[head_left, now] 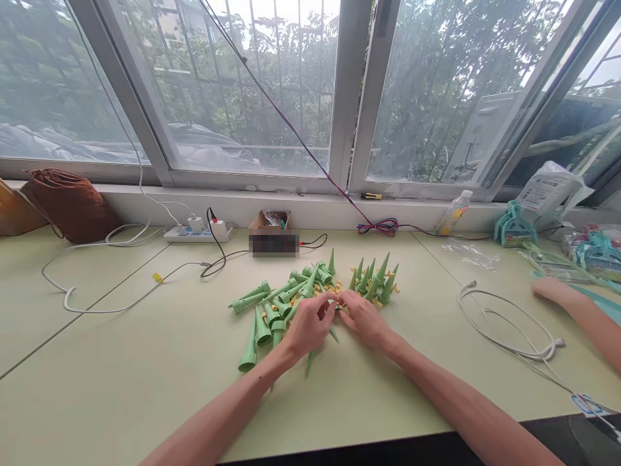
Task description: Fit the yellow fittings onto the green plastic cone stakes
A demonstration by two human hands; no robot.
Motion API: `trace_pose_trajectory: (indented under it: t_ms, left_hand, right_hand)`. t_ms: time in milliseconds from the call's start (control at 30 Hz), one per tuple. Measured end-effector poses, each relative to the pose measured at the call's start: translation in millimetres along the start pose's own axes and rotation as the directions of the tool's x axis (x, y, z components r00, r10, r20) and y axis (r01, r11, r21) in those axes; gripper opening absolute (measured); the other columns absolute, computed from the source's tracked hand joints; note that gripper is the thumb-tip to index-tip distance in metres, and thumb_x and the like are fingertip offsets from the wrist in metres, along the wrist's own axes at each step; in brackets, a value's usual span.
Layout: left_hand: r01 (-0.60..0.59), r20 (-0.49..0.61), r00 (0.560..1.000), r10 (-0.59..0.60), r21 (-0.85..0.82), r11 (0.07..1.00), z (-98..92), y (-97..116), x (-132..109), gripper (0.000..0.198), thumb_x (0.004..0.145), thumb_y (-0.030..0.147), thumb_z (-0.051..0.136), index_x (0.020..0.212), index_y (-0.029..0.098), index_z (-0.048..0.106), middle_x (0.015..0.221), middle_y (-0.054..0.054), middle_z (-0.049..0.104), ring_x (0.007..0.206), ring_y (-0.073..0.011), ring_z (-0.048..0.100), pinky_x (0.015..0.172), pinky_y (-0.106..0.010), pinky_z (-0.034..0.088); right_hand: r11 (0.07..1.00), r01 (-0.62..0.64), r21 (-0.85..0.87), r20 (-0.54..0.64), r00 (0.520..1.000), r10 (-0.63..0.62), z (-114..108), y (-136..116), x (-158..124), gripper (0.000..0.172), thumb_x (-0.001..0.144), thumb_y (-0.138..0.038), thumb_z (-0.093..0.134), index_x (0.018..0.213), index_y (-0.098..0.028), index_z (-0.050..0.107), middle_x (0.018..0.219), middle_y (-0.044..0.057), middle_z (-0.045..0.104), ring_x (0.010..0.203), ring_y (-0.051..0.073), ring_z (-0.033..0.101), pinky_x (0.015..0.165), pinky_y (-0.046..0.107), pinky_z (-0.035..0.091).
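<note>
My left hand [311,322] is closed in a pinch around a green plastic watering spike [334,334], its pointed end showing below the fingers. My right hand [365,317] meets it at the fingertips, fingers closed; what they grip is hidden. To the left and behind the left hand lies a loose pile of green cone-shaped spikes [262,331], some with open wide ends. Small yellow valve-like pieces [322,287] are scattered among them. Just beyond the right hand, several spikes [383,267] stand point up with yellow pieces at their sides.
Behind the pile sits a small open box [270,221], near a white power strip [198,233]. White cables [509,349] curl on the right and across the left. Another person's hand [553,291] reaches in at far right, near teal dustpan-like items [515,225]. A bottle [454,212] stands by the window.
</note>
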State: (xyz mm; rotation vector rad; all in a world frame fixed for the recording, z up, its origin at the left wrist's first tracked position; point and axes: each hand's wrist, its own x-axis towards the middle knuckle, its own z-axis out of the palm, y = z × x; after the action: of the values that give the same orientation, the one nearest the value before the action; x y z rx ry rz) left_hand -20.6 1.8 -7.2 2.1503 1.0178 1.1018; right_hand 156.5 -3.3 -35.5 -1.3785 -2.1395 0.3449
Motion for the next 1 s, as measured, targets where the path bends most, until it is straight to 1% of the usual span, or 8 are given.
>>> trace_pose_trajectory:
  t_ms: [100, 200, 267, 400, 533, 667, 833, 1000]
  left_hand:
    - [-0.003, 0.003, 1.0, 0.003, 0.009, 1.0, -0.1, -0.4, -0.2, 0.022, 0.094, 0.027, 0.05, 0.098, 0.018, 0.07, 0.057, 0.004, 0.054, 0.05, -0.0095, 0.041, 0.054, -0.022, 0.036]
    - [0.001, 0.009, 1.0, -0.001, 0.008, 1.0, 0.1, -1.2, -0.2, 0.023, 0.095, 0.028, 0.049, 0.098, 0.019, 0.069, 0.057, 0.004, 0.055, 0.051, -0.0097, 0.043, 0.055, -0.022, 0.037]
    - [0.013, 0.011, 1.0, -0.013, 0.004, 1.0, 0.2, -1.1, -0.1, 0.023, 0.095, 0.029, 0.048, 0.099, 0.018, 0.068, 0.057, 0.004, 0.056, 0.051, -0.01, 0.044, 0.055, -0.022, 0.037]
    - [0.043, 0.005, 0.999, -0.042, -0.012, 0.999, 0.2, -0.2, 0.0, 0.024, 0.096, 0.031, 0.048, 0.105, 0.018, 0.066, 0.057, 0.004, 0.056, 0.05, -0.0108, 0.046, 0.055, -0.023, 0.038]
    - [0.053, -0.006, 0.999, -0.053, -0.023, 0.998, 0.2, -0.2, 0.3, 0.026, 0.097, 0.034, 0.047, 0.106, 0.017, 0.064, 0.058, 0.004, 0.058, 0.05, -0.0107, 0.046, 0.055, -0.023, 0.037]
    - [0.048, -0.049, 0.998, -0.049, -0.008, 0.999, -0.6, 0.6, 1.6, 0.026, 0.097, 0.036, 0.047, 0.104, 0.018, 0.064, 0.055, 0.005, 0.053, 0.049, -0.0105, 0.043, 0.054, -0.022, 0.036]
    - [0.053, -0.065, 0.996, -0.054, -0.019, 0.998, -2.9, 5.2, 2.8, 0.029, 0.096, 0.04, 0.048, 0.104, 0.017, 0.063, 0.056, 0.006, 0.05, 0.05, -0.0107, 0.043, 0.054, -0.023, 0.037]
    - [0.047, -0.043, 0.998, -0.048, -0.018, 0.999, -4.4, 7.3, 2.8, 0.033, 0.095, 0.045, 0.051, 0.109, 0.017, 0.062, 0.062, 0.004, 0.053, 0.047, -0.0097, 0.04, 0.05, -0.023, 0.034]
  right_hand:
    - [1.0, -0.004, -0.013, 0.004, 1.0, 0.004, 0.6, -0.1, 0.0, 0.015, 0.089, -0.011, 0.049, 0.098, -0.02, 0.056, 0.097, 0.005, 0.061, 0.082, 0.018, 0.059, 0.068, 0.028, 0.045]
    - [1.0, -0.007, 0.01, -0.016, 1.0, 0.007, 0.3, -2.0, -0.2, 0.014, 0.087, -0.011, 0.047, 0.094, -0.02, 0.056, 0.093, 0.004, 0.062, 0.079, 0.018, 0.058, 0.068, 0.027, 0.044]
    - [0.999, -0.013, 0.04, -0.04, 0.999, 0.015, 0.0, -3.7, -0.5, 0.013, 0.086, -0.011, 0.047, 0.092, -0.019, 0.055, 0.089, 0.003, 0.062, 0.073, 0.017, 0.057, 0.066, 0.026, 0.043]
    - [0.995, -0.021, 0.097, -0.12, 0.992, 0.033, -0.9, -7.7, -0.9, 0.01, 0.084, -0.013, 0.047, 0.087, -0.019, 0.055, 0.08, 0.001, 0.062, 0.059, 0.013, 0.05, 0.059, 0.024, 0.039]
    - [0.986, 0.012, 0.165, -0.213, 0.977, 0.024, -3.0, -12.8, -1.5, 0.007, 0.085, -0.017, 0.049, 0.087, -0.019, 0.055, 0.071, -0.002, 0.059, 0.053, 0.011, 0.046, 0.055, 0.023, 0.037]
    - [0.973, 0.05, 0.225, -0.288, 0.957, 0.017, -5.7, -17.2, -2.3, 0.006, 0.086, -0.02, 0.05, 0.087, -0.02, 0.055, 0.062, -0.004, 0.053, 0.05, 0.011, 0.046, 0.052, 0.023, 0.038]
    - [0.961, 0.101, 0.257, -0.347, 0.938, -0.005, -7.4, -21.1, -3.7, 0.006, 0.087, -0.022, 0.05, 0.087, -0.02, 0.056, 0.059, -0.006, 0.048, 0.049, 0.011, 0.046, 0.052, 0.023, 0.04]
    - [0.955, 0.141, 0.262, -0.329, 0.943, -0.05, -6.9, -21.2, -4.5, 0.009, 0.09, -0.023, 0.05, 0.09, -0.02, 0.058, 0.065, -0.004, 0.053, 0.05, 0.011, 0.046, 0.052, 0.023, 0.041]
